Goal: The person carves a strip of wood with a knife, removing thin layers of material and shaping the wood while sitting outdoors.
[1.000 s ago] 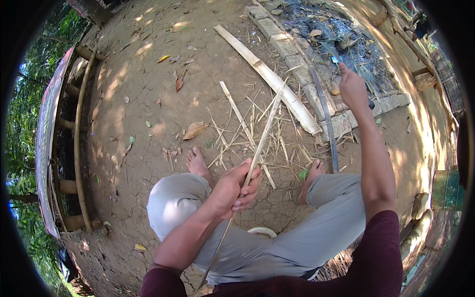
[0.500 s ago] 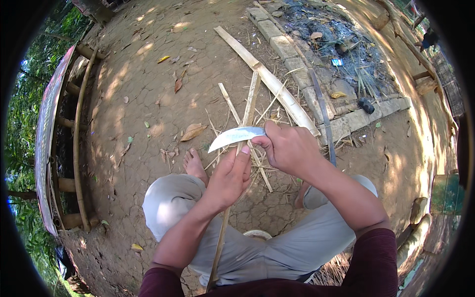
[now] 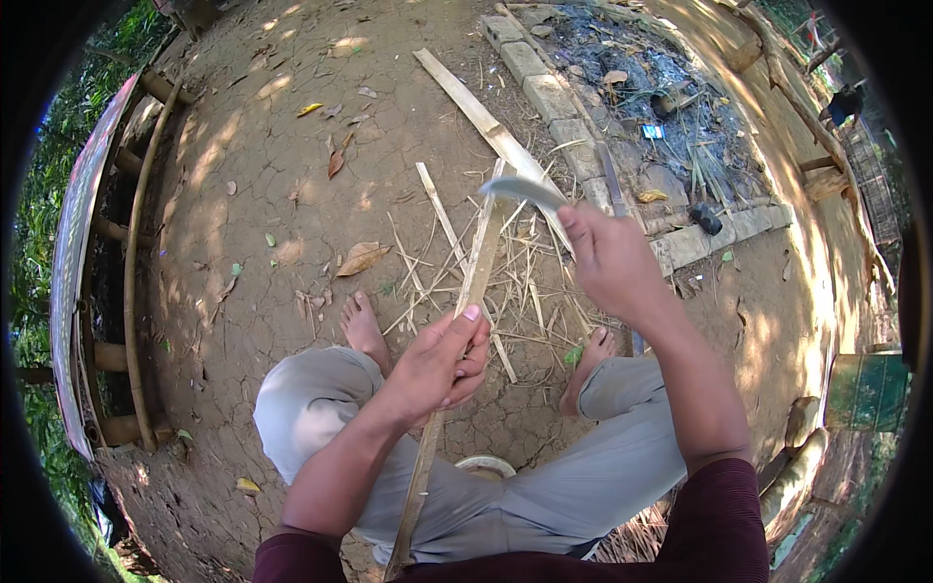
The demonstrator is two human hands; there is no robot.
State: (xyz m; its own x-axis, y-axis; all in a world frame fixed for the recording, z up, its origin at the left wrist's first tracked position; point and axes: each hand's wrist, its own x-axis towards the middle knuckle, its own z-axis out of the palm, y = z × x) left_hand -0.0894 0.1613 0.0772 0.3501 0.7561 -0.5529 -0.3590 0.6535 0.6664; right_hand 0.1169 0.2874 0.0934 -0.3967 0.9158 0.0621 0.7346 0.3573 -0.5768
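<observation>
Knife (image 3: 525, 189) in right hand (image 3: 616, 262), strip (image 3: 479, 260) in left (image 3: 437, 363)

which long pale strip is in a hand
The strip gripped in the left hand, its far end near the curved blade; the broader piece beyond and the thinner strip crossing beneath it lie on the ground.

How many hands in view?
2. Left hand, lower centre, gripping a long, flat, pale bamboo strip; right hand, higher and further right, holding a curved, silver-bladed knife. No others visible.
</observation>
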